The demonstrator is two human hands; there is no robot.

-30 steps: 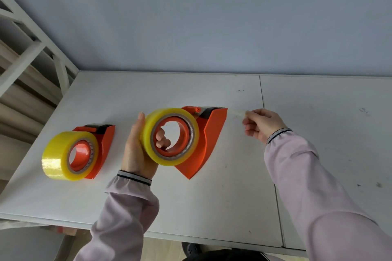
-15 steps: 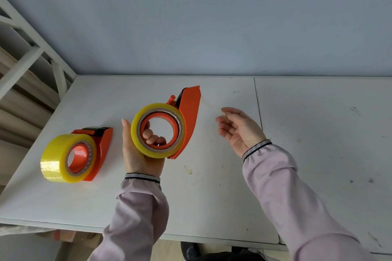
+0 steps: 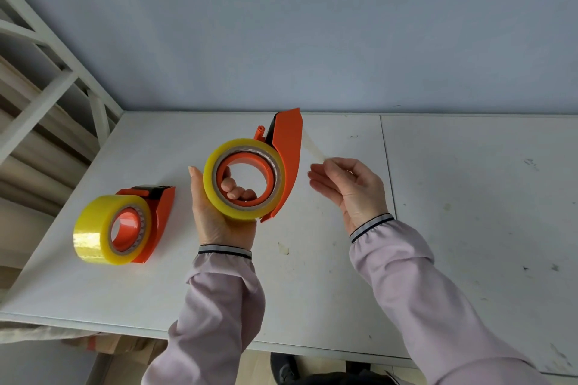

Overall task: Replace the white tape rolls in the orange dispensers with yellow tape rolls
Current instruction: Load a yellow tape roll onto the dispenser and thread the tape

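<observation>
- Dispensers number two, both orange, each carrying one yellow tape roll; no white roll shows.
- Well to the left of the left hand, the first orange dispenser (image 3: pixel 159 216) rests on the white table (image 3: pixel 312 275), its yellow roll (image 3: pixel 103 231) facing the near left corner. It lies close to the table's left edge, with bare tabletop between it and the near edge.
- Beyond that left edge stands a white slatted frame (image 3: pixel 47 87), cut off by the picture's border.
- The left hand (image 3: pixel 219 216) grips the second orange dispenser (image 3: pixel 286 162) clear of the table, fingers (image 3: pixel 233 189) curled through the hub and thumb up along the outside of its yellow roll (image 3: pixel 225 197). The dispenser's nose points up and away, toward the far table edge by the grey wall.
- Between the two hands a thin, nearly clear strip of tape (image 3: pixel 312 147) runs from the dispenser's nose down to the right hand; it is faint and its end is hard to make out.
- The right hand (image 3: pixel 353 191) is loosely cupped, pinching the strip at its fingertips; the exact pinch is hidden behind the fingers.
- Right of the right hand a seam splits the tabletop; the far panel is bare, scuffed and spotted, and runs out of frame.
- Both sleeves are cut off at the bottom border.
</observation>
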